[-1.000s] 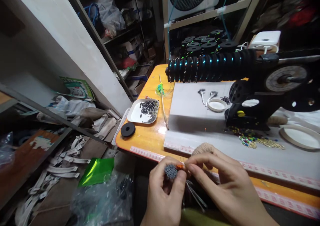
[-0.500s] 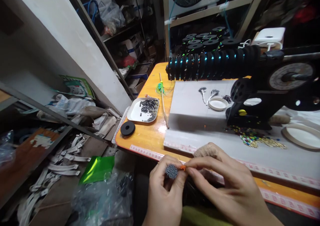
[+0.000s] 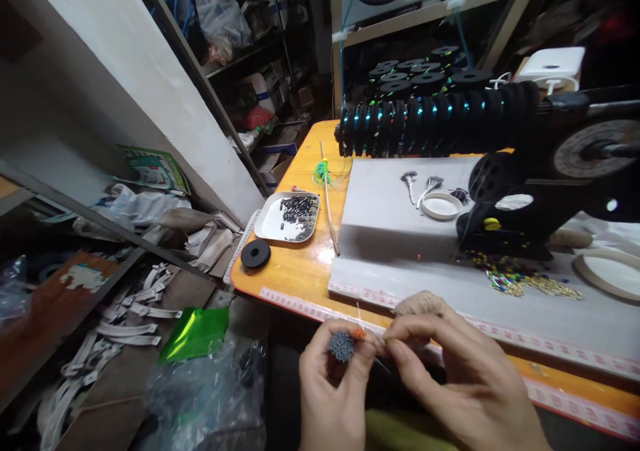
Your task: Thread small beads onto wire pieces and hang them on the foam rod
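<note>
- Grey-headed bundle, lower centre: probably light, flexible, apt to splay; grip it just beneath the heads.
- Your left hand: thumb and finger closed around the bundle.
- Your right hand, lower right: fingertips pinched (contents too small to tell).

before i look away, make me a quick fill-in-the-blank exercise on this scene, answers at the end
The left hand holds a grey-tipped bundle with a small ____-coloured cluster beside it.
The shiny film sheet at lower left is coloured ____.
In this view, the white tray of black pieces is to the ____ of the wooden stick.

Missing words: orange; green; left
</note>
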The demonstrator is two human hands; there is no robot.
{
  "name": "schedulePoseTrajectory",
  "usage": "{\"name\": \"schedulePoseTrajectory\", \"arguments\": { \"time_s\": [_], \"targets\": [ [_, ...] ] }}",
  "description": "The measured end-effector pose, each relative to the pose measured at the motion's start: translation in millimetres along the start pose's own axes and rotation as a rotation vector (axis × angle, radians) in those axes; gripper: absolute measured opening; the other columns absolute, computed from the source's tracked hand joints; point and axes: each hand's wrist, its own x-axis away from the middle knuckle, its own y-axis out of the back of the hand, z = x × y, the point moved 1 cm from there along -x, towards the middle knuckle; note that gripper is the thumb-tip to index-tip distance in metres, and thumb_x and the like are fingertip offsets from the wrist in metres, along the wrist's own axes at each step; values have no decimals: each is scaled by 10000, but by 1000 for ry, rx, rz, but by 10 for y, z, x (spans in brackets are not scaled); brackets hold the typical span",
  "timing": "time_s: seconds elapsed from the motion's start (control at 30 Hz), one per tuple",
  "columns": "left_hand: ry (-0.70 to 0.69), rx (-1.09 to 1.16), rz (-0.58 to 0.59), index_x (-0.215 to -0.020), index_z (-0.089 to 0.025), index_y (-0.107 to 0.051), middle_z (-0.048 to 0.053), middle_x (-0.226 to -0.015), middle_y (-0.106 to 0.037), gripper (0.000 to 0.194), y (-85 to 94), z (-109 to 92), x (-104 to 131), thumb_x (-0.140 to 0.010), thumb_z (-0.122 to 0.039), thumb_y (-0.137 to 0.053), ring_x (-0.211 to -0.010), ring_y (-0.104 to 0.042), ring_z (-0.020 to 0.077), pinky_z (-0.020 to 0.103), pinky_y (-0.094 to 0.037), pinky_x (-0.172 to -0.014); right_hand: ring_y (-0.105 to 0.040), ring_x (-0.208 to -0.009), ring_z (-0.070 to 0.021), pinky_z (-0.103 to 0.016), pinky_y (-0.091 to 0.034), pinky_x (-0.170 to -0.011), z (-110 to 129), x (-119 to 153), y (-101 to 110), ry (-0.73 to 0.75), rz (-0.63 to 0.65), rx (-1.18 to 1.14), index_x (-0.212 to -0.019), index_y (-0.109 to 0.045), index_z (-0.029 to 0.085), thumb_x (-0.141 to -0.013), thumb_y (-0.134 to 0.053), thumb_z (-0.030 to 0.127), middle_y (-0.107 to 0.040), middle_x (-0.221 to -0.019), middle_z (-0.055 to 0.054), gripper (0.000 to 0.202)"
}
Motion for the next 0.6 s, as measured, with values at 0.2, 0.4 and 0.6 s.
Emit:
{"name": "schedulePoseTrajectory", "arguments": {
  "time_s": [0.2,0.4,0.6],
  "targets": [
    [-97,-108,-54,-717,-185,-646,-19,-653,-647,212,43,-19,4,-839,-348,-705,-654,-597,110,184,-464,-659,-592,-731,-123,-207,-510,-596,-4,6,102,71,92,103,-957,-668,224,-868,-627,89,-586,-791,-15,167],
    [-334,-242,-24,-735,-214,-665,-20,-702,-656,128,105,10,5,-862,-228,-673,-694,-608,121,206,-454,-701,-571,-701,-147,-245,-506,-567,30,6,128,166,138,208,-954,-676,187,-856,-601,60,-586,-743,-38,177],
    [-316,-266,6,-732,-215,-653,-19,-693,-647,131,121,26,22,-858,-237,-676,-678,-601,123,205,-452,-675,-551,-719,-154,-254,-506,-576,42,0,117,212,156,261,-936,-662,155,-843,-603,36,-587,-746,-58,162]
  ]
}}
